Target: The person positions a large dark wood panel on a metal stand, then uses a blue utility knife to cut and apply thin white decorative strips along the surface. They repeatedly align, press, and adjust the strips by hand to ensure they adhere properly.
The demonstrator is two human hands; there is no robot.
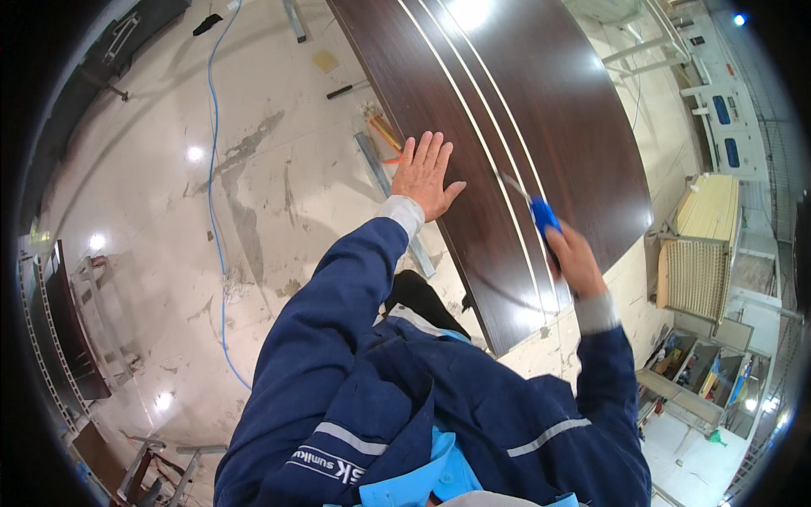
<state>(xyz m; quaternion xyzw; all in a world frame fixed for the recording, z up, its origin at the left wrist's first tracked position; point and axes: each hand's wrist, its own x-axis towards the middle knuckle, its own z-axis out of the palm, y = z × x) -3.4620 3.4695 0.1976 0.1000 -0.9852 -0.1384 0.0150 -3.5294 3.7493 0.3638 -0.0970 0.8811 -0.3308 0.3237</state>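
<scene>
A large dark brown wood-grain panel [574,110] lies before me, with three pale narrow strips [463,100] running along its length. My left hand [425,179] rests flat on the panel near its left edge, palm down, fingers stretched and thumb apart. In my right hand [577,260] is a blue-handled tool [542,215] with a narrow metal blade. The blade slants up and left, its end over or against the strips; contact is hard to judge. My right fingers wrap round the handle and are slightly blurred.
Metal bars [372,162] and a dark-handled tool [340,91] lie on the floor left of the panel. A blue cable [213,152] crosses the floor farther left. On the right stand a stack of pale yellow panels [708,211] and an open-topped case [701,372] holding assorted items.
</scene>
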